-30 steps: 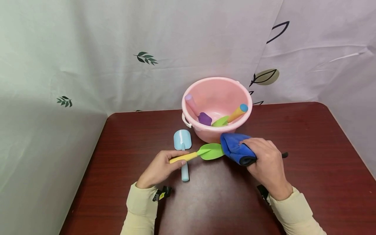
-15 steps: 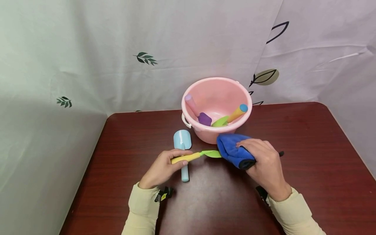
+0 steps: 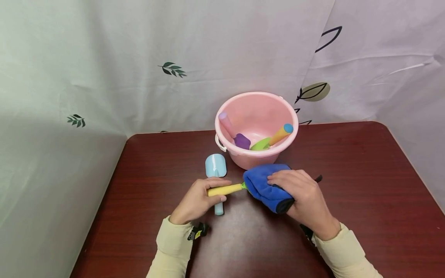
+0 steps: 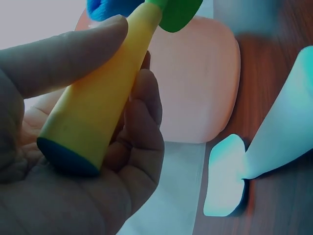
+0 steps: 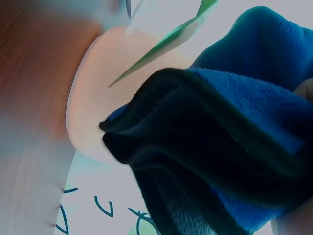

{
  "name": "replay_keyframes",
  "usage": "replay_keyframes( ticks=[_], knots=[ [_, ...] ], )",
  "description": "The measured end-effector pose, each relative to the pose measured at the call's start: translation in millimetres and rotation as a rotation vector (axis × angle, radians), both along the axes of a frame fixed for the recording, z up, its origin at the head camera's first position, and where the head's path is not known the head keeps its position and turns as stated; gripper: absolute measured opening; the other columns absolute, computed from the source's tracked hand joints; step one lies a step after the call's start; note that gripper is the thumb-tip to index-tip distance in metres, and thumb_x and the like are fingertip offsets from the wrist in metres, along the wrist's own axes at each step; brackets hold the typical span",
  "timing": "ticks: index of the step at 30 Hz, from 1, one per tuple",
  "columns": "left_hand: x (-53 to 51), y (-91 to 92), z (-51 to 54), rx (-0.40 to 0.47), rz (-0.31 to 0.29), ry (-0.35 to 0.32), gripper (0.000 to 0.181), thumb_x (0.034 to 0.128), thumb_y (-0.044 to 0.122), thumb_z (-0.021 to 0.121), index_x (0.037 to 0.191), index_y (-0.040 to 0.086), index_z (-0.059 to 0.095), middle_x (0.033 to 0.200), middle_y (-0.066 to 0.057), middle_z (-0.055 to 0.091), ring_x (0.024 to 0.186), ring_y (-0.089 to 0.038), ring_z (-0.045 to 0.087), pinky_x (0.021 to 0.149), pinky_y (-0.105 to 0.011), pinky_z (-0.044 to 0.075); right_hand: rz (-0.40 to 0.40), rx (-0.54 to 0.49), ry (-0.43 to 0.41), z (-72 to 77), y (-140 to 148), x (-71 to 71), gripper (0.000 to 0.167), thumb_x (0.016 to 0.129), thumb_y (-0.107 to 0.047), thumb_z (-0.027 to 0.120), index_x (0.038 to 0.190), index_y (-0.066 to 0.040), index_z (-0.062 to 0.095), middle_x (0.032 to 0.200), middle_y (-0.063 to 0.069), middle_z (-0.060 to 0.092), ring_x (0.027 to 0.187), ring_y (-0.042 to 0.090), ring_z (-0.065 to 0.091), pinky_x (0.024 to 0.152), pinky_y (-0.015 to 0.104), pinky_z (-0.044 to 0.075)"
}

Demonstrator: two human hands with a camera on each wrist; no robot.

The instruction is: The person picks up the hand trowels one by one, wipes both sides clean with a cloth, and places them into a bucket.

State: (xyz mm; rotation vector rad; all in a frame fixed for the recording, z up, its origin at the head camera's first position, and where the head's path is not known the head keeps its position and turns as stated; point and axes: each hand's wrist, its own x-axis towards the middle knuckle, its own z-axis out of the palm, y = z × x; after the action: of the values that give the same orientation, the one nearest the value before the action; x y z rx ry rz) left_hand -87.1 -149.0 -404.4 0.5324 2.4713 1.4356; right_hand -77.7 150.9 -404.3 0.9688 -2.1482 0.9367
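Left hand (image 3: 196, 199) is gripping the trowel (image 3: 224, 190) by its yellow handle, right hand (image 3: 306, 195) is clutching the cloth (image 3: 265, 183), which has slid left since a second ago and now hides the blade (image 4: 181, 12) from the head view (only a green bit peeks out). Forearms (image 3: 172, 241) angle inward, trowel over the scoop (image 3: 216, 165), in front of the bucket (image 3: 255, 153). Reddish-brown table (image 3: 351, 173), pale curtain (image 3: 111, 58) behind.

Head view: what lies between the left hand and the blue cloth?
The yellow handle and its green neck, seen in the head view, span from the left hand to the cloth.
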Motion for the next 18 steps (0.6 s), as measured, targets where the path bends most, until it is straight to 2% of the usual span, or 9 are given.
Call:
replay_keyframes(
  ticks=[6,10,11,13,14,17,18],
  knots=[
    [1.4,5.2,-1.8,-0.018,0.018,-0.032,0.042,0.0851,-0.001,0.077,0.125,0.011,0.072,0.116,0.001,0.072,0.101,-0.015,0.063,0.085,-0.027,0.051,0.084,0.025,0.018,-0.8,-2.5,-0.1,0.038,0.104,-0.035,0.055,0.115,-0.004,0.073,0.116,0.009,0.072,0.108,0.029,0.066,0.105,0.029,0.038],
    [2.0,8.0,-1.8,-0.02,0.022,-0.028,0.04,0.0851,-0.001,0.077,0.123,0.01,0.073,0.116,0.001,0.072,0.1,-0.014,0.064,0.085,-0.027,0.051,0.117,0.07,-0.003,-2.8,-2.8,0.5,0.035,0.104,-0.031,0.052,0.118,-0.005,0.073,0.12,0.009,0.07,0.112,0.028,0.065,0.102,0.035,0.04],
    [2.1,8.6,-1.9,-0.02,0.021,-0.025,0.04,0.0851,-0.001,0.077,0.123,0.01,0.073,0.116,0.001,0.072,0.1,-0.014,0.064,0.085,-0.027,0.051,0.125,0.089,-0.02,-3.4,-2.4,0.8,0.031,0.103,-0.025,0.054,0.119,-0.006,0.072,0.122,0.009,0.07,0.113,0.028,0.064,0.102,0.036,0.04],
    [2.3,9.7,-1.9,-0.024,0.02,-0.02,0.039,0.0852,0.0,0.077,0.123,0.01,0.073,0.116,0.001,0.072,0.1,-0.014,0.064,0.085,-0.027,0.052,0.134,0.141,-0.058,-4.2,-1.7,1.2,0.029,0.097,-0.013,0.059,0.122,-0.007,0.071,0.126,0.008,0.068,0.117,0.028,0.063,0.104,0.04,0.039],
    [2.3,10.1,-2.0,-0.027,0.02,-0.017,0.039,0.0853,0.0,0.077,0.123,0.01,0.073,0.116,0.001,0.072,0.099,-0.014,0.064,0.085,-0.028,0.052,0.137,0.17,-0.079,-4.3,-1.2,1.5,0.034,0.092,-0.006,0.061,0.124,-0.008,0.071,0.127,0.007,0.068,0.119,0.027,0.062,0.105,0.041,0.039],
    [2.5,10.8,-2.3,-0.038,0.022,-0.004,0.039,0.0853,0.0,0.077,0.122,0.011,0.073,0.116,0.002,0.072,0.101,-0.014,0.064,0.086,-0.028,0.051,0.141,0.253,-0.127,-4.4,-0.5,1.5,0.06,0.072,0.012,0.061,0.127,-0.012,0.07,0.131,0.004,0.066,0.124,0.024,0.06,0.107,0.046,0.039],
    [2.5,10.9,-2.2,-0.041,0.022,0.0,0.039,0.0853,0.0,0.077,0.122,0.011,0.073,0.116,0.002,0.072,0.102,-0.014,0.064,0.087,-0.029,0.051,0.139,0.277,-0.137,-4.5,-0.5,1.6,0.065,0.069,0.014,0.061,0.127,-0.013,0.071,0.132,0.003,0.066,0.124,0.023,0.06,0.107,0.047,0.04]
  ],
)
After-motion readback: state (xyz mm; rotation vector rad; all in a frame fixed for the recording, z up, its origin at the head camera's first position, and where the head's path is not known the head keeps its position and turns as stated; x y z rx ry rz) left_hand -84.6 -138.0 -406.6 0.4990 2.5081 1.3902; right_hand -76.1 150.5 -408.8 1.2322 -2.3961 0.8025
